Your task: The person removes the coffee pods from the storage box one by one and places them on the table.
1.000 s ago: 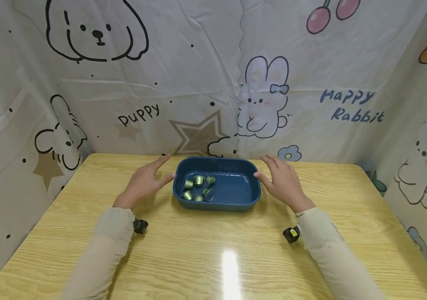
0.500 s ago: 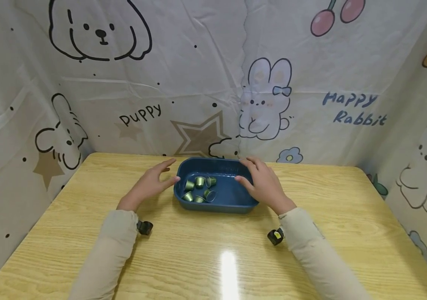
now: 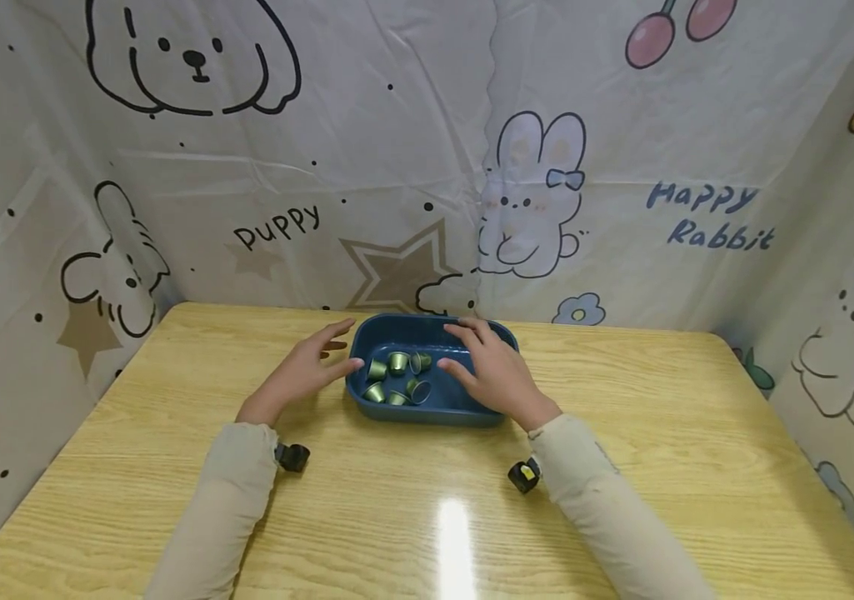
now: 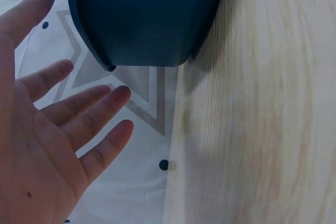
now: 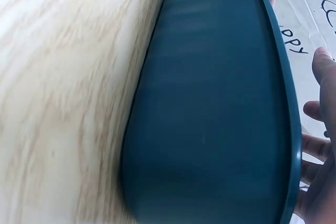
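A dark blue rectangular tub [image 3: 427, 414] with rounded corners stands near the back of the table. Several small green metallic coffee capsules [image 3: 398, 362] lie in its left half, some tipped on their sides. My left hand [image 3: 295, 372] is beside the tub's left end, fingers spread and thumb tip at the rim; the left wrist view shows its palm [image 4: 47, 145] holding nothing. Over the right half of the tub hovers my right hand [image 3: 497, 371], its fingers extended toward the capsules with nothing between them. In the right wrist view the tub's outer wall [image 5: 210, 103] hides the capsules.
The wood-grain table [image 3: 367, 517] extends around the tub on all sides. Behind it hangs a pale cloth [image 3: 389, 150] printed with cartoon animals, which also borders both sides. A small black camera [image 3: 524, 476] is strapped at my right wrist, another camera [image 3: 292, 457] at my left.
My right hand has moved left from outside the tub's right end to over its inside. My left hand has shifted slightly right. The tub and capsules stay in place.
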`<action>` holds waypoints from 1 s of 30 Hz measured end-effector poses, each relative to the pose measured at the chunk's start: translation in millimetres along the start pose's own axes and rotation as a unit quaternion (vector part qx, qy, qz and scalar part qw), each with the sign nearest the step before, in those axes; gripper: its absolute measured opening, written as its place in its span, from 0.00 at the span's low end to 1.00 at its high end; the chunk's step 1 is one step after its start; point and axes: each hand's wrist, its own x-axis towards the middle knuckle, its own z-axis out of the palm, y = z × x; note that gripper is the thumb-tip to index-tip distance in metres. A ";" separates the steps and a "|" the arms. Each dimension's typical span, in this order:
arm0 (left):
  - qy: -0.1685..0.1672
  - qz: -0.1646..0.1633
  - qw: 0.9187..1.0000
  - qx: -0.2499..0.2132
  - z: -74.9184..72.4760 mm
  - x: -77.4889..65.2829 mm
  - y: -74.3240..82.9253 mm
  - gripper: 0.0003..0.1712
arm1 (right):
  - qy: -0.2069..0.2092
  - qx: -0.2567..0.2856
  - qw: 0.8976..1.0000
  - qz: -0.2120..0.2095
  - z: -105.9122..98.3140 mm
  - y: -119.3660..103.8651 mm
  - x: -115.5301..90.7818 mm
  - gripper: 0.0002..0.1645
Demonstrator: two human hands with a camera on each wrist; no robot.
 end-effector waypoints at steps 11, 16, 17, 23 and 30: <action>-0.013 0.011 0.999 -0.032 -0.5 -1.3 -1.6 0.48 | -0.021 0.049 0.999 0.003 15.4 -13.3 3.3 0.37; -0.013 0.008 0.999 -0.040 -1.8 -0.7 -2.3 0.47 | -0.028 0.070 0.997 0.011 21.4 -15.8 4.0 0.36; -0.014 0.008 0.999 -0.043 -1.8 -0.8 -3.0 0.46 | -0.029 0.071 0.997 0.011 22.1 -16.1 4.2 0.36; -0.027 0.011 0.998 -0.060 -0.8 -2.8 -8.9 0.45 | -0.059 0.093 0.994 0.021 23.8 -17.1 5.8 0.36; -0.047 0.012 0.996 -0.081 0.7 -4.0 -10.8 0.44 | -0.118 0.122 0.985 0.033 23.0 -15.2 8.9 0.35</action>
